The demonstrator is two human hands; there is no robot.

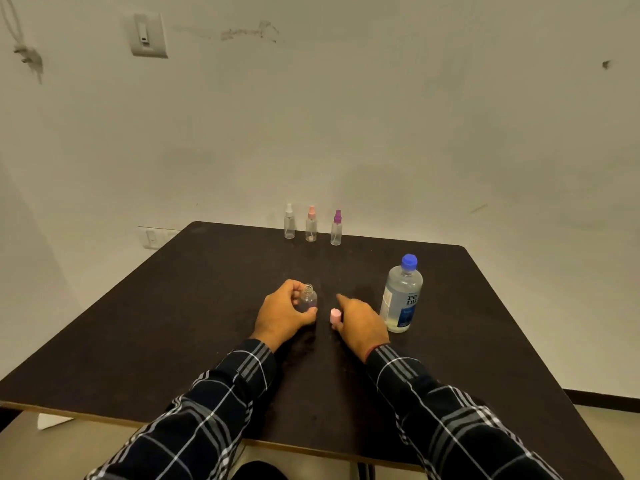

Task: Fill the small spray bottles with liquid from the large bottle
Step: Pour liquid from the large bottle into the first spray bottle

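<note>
Here the open small bottle (307, 298) stands upright on the dark table (173, 323), near its middle, with its threaded neck bare. The left hand (282, 315) curls around it from the left, thumb low at the front and fingers behind, most likely to steady it so it will not tip while liquid goes in. Just to its right the pink spray cap (334, 316) sits at the table surface under the right hand (360, 322), whose fingers are loosely bent around it with the forefinger stretched forward; I judge it is being set aside, clear of the neck. Whether the fingers actually pinch the cap or only rest beside it I cannot tell.

The large bottle (401, 296), blue-capped and seemingly not yet opened, stands just beyond the right hand, handy for that hand to take. Well apart, along the far edge, three more spray bottles (311, 225) wait in a row with white, pink and purple tops on.

The small bottle's lower half is hidden by the left thumb, and its clear wall makes any liquid level hard to read. The cap's dip tube is not visible.
</note>
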